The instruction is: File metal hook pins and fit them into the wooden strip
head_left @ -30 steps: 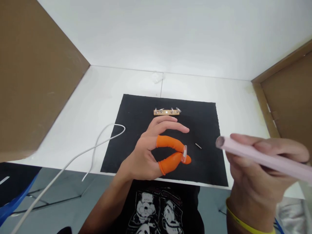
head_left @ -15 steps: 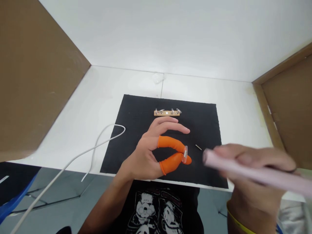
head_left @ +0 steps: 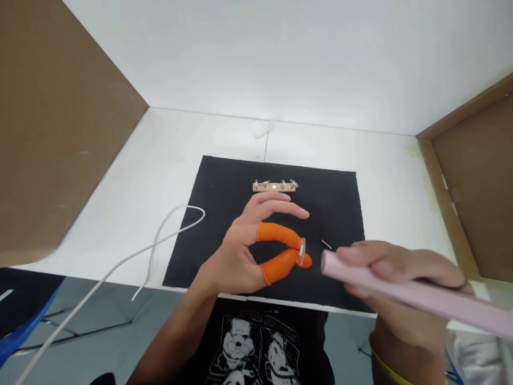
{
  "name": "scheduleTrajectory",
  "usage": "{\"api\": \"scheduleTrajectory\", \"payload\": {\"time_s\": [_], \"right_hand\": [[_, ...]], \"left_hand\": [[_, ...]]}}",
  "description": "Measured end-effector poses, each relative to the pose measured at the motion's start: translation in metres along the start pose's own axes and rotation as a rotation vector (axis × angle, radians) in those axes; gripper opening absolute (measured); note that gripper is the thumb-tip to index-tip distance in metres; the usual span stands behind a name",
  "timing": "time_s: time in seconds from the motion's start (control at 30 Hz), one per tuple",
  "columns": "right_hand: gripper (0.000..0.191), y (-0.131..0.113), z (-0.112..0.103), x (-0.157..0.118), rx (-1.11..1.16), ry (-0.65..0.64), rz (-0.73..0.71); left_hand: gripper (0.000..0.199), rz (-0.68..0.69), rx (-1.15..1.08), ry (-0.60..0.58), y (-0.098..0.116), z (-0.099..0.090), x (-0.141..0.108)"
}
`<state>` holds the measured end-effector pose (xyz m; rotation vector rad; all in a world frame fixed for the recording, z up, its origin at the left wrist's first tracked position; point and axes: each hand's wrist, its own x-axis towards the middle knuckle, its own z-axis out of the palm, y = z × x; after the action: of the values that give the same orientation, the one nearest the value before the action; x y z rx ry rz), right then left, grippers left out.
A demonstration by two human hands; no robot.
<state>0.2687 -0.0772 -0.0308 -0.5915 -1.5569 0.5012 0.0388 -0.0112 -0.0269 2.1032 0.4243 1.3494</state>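
Observation:
My left hand (head_left: pixel 240 251) wears orange finger cots on thumb and forefinger. Those two fingertips pinch a small clear plastic piece (head_left: pixel 302 251) with a pale strip in its middle; the other fingers are loosely curved. My right hand (head_left: pixel 393 272) is wrapped around a long pale pink tube (head_left: pixel 372 277), its round end pointing left, a short gap from the clear piece. Between and beyond the hands, a thin metal pin (head_left: pixel 326 244) lies on the black mat (head_left: pixel 232 171). Past my left hand is a small wooden strip (head_left: pixel 273 187) bearing several clear pieces on metal fittings.
A white cable (head_left: pixel 150 246) loops across the left table edge onto the mat. Some crumpled clear plastic (head_left: pixel 259 128) lies at the back. Brown panels (head_left: pixel 60 133) stand at both sides, and a white wall (head_left: pixel 280 59) rises behind the white table (head_left: pixel 180 136).
My right hand has moved left with the pink tube, bringing its end closer to the clear piece. My left hand keeps its pinch almost in place.

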Motion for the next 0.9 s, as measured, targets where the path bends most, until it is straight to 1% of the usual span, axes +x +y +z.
{"api": "scheduleTrajectory", "payload": {"time_s": [0.03, 0.07, 0.1, 0.2, 0.23, 0.27, 0.3, 0.33, 0.43, 0.47, 0.5, 0.53, 0.57, 0.63, 0.7, 0.73, 0.77, 0.8, 0.87, 0.9], "right_hand": [[0.043, -0.001, -0.001, 0.001, 0.021, -0.074, -0.006], [0.043, -0.001, -0.001, 0.001, 0.034, -0.094, -0.011], [0.042, 0.0, -0.002, 0.001, 0.037, -0.045, -0.01], [0.04, 0.011, -0.004, -0.002, 0.022, 0.263, -0.015], [0.039, 0.015, -0.005, -0.002, 0.013, 0.345, -0.023], [0.04, 0.017, -0.005, -0.003, 0.01, 0.371, -0.033], [0.042, 0.017, -0.005, -0.002, 0.014, 0.348, -0.034], [0.043, 0.016, -0.005, -0.001, 0.023, 0.285, -0.029], [0.038, 0.006, -0.003, 0.005, 0.043, -0.059, -0.062], [0.036, 0.002, -0.003, 0.006, 0.049, -0.151, -0.081], [0.036, 0.0, -0.002, 0.007, 0.052, -0.198, -0.084], [0.037, -0.001, -0.002, 0.006, 0.057, -0.2, -0.072], [0.039, 0.0, -0.002, 0.004, 0.057, -0.142, -0.053], [0.043, 0.006, -0.002, -0.002, 0.029, 0.08, -0.007], [0.045, 0.011, -0.002, -0.007, -0.013, 0.286, 0.001], [0.046, 0.011, -0.002, -0.008, -0.02, 0.325, -0.004], [0.045, 0.011, -0.002, -0.007, -0.014, 0.29, -0.007], [0.042, 0.008, -0.001, -0.005, 0.004, 0.191, -0.023], [0.027, 0.002, 0.0, 0.001, 0.012, -0.064, -0.069], [0.019, -0.002, 0.0, 0.004, 0.007, -0.172, -0.092]], "left_hand": [[0.017, 0.001, 0.002, 0.0, 0.0, 0.0, 0.0], [0.018, 0.0, 0.004, 0.001, -0.001, 0.0, 0.0], [0.018, 0.0, 0.004, 0.001, -0.001, 0.0, 0.0], [0.018, 0.001, 0.0, -0.003, -0.001, 0.001, -0.001], [0.018, 0.001, -0.001, -0.003, -0.001, 0.001, -0.001], [0.018, 0.0, 0.001, -0.003, -0.001, 0.002, -0.002], [0.017, 0.0, 0.005, 0.0, -0.001, 0.002, -0.002], [0.017, -0.001, 0.011, 0.003, -0.001, 0.002, -0.002], [0.017, -0.001, 0.024, 0.009, -0.002, 0.002, -0.001], [0.016, -0.001, 0.025, 0.008, -0.003, 0.002, 0.0], [0.016, 0.001, 0.024, 0.007, -0.003, 0.002, 0.0], [0.016, 0.0, 0.023, 0.005, -0.002, 0.003, 0.0], [0.016, 0.001, 0.02, 0.005, -0.002, 0.003, 0.0], [0.016, -0.002, 0.014, 0.004, -0.001, 0.004, -0.001], [0.017, -0.004, 0.011, 0.002, 0.0, 0.004, -0.001], [0.017, -0.004, 0.008, 0.001, 0.001, 0.004, -0.002], [0.017, -0.004, 0.007, 0.0, 0.001, 0.004, -0.002], [0.017, -0.006, 0.007, 0.0, 0.001, 0.004, -0.002], [0.017, -0.019, 0.011, 0.002, 0.0, 0.004, -0.002], [0.017, -0.024, 0.013, 0.0, 0.0, 0.004, -0.002]]}}
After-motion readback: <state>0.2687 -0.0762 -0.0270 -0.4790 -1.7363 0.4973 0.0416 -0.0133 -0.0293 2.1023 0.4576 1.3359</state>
